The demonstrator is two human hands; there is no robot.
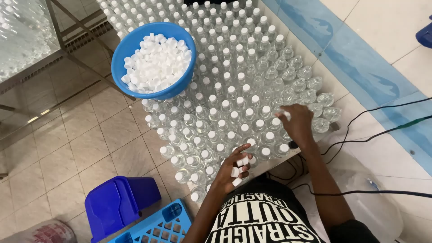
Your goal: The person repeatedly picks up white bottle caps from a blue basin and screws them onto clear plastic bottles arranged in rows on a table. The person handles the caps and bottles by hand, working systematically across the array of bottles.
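White caps (237,172) are the small parts in hand; several sit gathered in our left hand (231,168), near the close edge of the table, with the fingers curled loosely around them and one cap showing at the fingertips.

Scanning from the left: a metal-framed glass table (31,49) stands at the far left over the tiled floor (67,148). Nearer to us on the floor sit a dark blue plastic item (119,204) and a light blue crate (157,227) just beside it. A blue bowl (123,49) heaped with more white caps rests on top of the bottles at the far left of the field.

The centre is filled by clear plastic bottles (234,90) packed upright in rows. Most already carry caps; those along the right edge (310,85) are open.

Our right hand (297,123) reaches over the right side of the rows, fingers pinched narrowly on a single cap (284,114) at a bottle top. Black cables (378,135) run across the floor at the right, beside a pale blue strip (360,63).
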